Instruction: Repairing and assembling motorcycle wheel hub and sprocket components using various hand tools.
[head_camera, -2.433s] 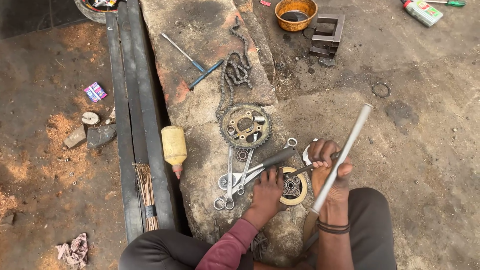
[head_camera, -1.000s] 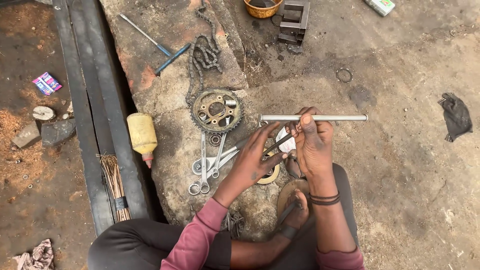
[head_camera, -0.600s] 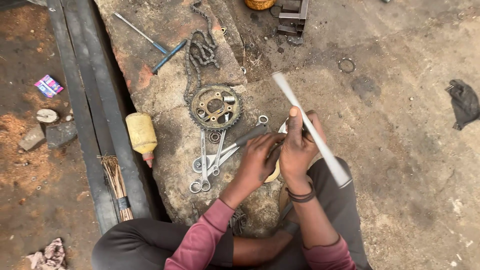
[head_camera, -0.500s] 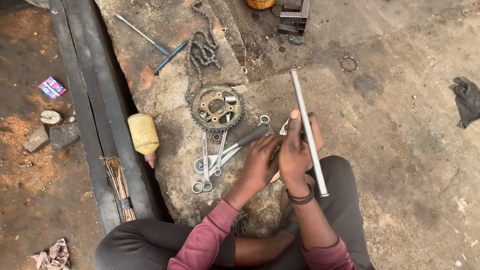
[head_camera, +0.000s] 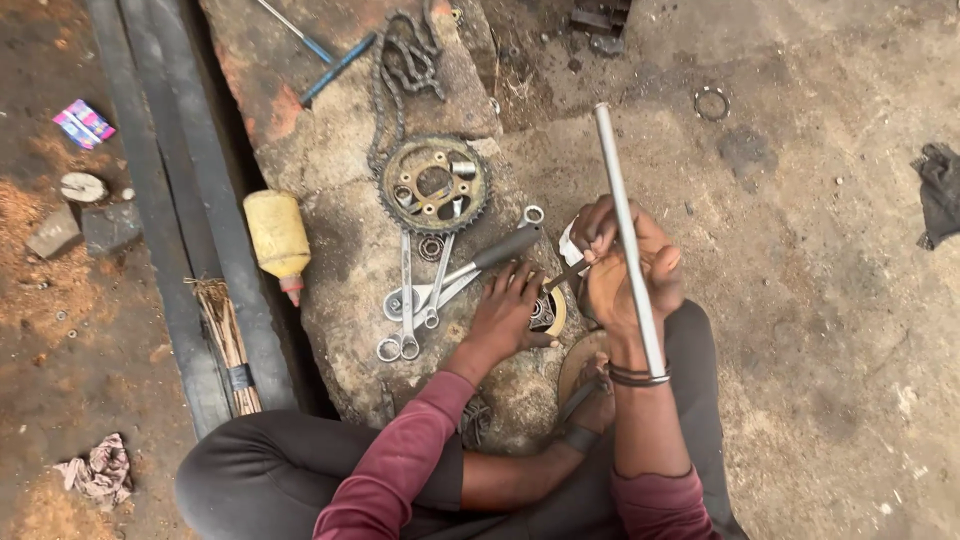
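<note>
My right hand (head_camera: 625, 272) grips a long grey metal rod (head_camera: 627, 230) that points away from me, its near end lying over my wrist. My left hand (head_camera: 507, 312) presses down on a round metal part with a yellowish rim (head_camera: 550, 312) on the stone slab (head_camera: 350, 180). A thin dark tool (head_camera: 565, 275) runs from the right hand's fingers toward that part. Just left of my left hand lie several wrenches (head_camera: 412, 300) and a dark-handled tool (head_camera: 505, 247). A toothed sprocket (head_camera: 435, 185) lies beyond them, with a chain (head_camera: 400, 70) trailing up.
A yellow bottle (head_camera: 277, 235) and a small brush (head_camera: 228, 340) lie in the gap left of the slab, beside dark metal bars (head_camera: 170, 200). A blue-handled tool (head_camera: 335, 68) is at the slab's top. A metal ring (head_camera: 712, 102) and dark rag (head_camera: 940, 190) lie on the ground right.
The rod swung from lying crosswise to pointing nearly straight away from me in my right hand. My left hand stayed on the round part. The view shifted slightly.
</note>
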